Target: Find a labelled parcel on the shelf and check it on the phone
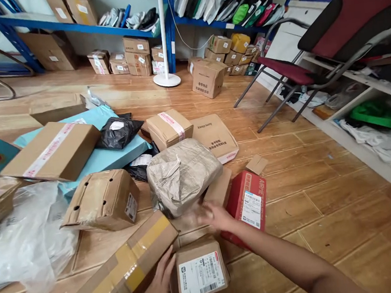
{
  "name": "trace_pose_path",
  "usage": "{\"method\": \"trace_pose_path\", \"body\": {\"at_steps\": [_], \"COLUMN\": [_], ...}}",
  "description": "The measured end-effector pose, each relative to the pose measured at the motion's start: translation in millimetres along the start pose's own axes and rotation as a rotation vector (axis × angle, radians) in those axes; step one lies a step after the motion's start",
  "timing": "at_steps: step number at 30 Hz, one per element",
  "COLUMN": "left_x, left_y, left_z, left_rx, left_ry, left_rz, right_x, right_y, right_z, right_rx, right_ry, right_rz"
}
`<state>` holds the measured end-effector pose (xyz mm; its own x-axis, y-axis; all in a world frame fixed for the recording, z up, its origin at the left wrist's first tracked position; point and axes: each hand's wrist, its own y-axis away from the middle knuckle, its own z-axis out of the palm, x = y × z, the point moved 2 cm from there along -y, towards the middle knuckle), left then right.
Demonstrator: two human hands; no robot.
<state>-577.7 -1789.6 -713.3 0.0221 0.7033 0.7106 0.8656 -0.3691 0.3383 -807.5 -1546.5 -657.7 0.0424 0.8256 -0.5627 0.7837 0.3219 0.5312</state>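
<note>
While hands (158,285) (216,216) sit apart, grips unclear, left beside long carton's (121,271) edge, floor (331,225) rightward.

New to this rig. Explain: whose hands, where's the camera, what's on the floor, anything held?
No machine here: just one person's two bare hands. The single picture comes from a camera worn on the head, looking forward and down. The wooden floor is strewn with parcels. The left hand lies between a long taped box and a small labelled box; whether it grips either is unclear. The right hand, blurred at the tips, is by a grey-brown wrapped parcel, beside a red box; I can't tell if it holds anything.
</note>
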Motion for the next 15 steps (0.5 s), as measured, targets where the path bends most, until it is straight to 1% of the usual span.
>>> {"method": "trace_pose_path", "body": {"at_steps": [1, 2, 4, 6, 8, 11, 13, 15], "left_x": [5.0, 10.8, 21.6, 28.7, 31.4, 32.6, 33.9, 35.9], "left_y": [-1.2, -3.9, -10.6, -14.4, -11.7, 4.1, 18.2, 31.2], "left_z": [4.4, 8.8, 16.1, 19.7, 20.3, 18.3, 13.8, 3.8], "left_rx": [0.020, 0.037, 0.056, 0.048, 0.017, -0.021, 0.013, 0.078], "left_ry": [0.024, 0.042, 0.049, 0.023, 0.001, -0.008, -0.017, -0.027], "left_rz": [0.003, 0.007, 0.011, -0.004, -0.043, -0.046, 0.005, 0.066], "right_x": [-2.9, -5.8, -9.3, -6.8, 0.8, 13.0, 16.1, 16.6], "right_y": [-15.2, -29.8, -55.1, -71.7, -79.7, -80.9, -75.6, -62.6], "right_z": [-5.6, -9.4, -13.2, -16.5, -22.2, -34.9, -44.3, -55.2], "right_rx": [0.169, 0.289, 0.427, 0.507, 0.526, 0.469, 0.408, 0.366], "right_ry": [0.009, 0.023, 0.049, 0.058, 0.037, -0.068, -0.171, -0.295], "right_rz": [0.127, 0.233, 0.376, 0.474, 0.548, 0.652, 0.672, 0.624]}}
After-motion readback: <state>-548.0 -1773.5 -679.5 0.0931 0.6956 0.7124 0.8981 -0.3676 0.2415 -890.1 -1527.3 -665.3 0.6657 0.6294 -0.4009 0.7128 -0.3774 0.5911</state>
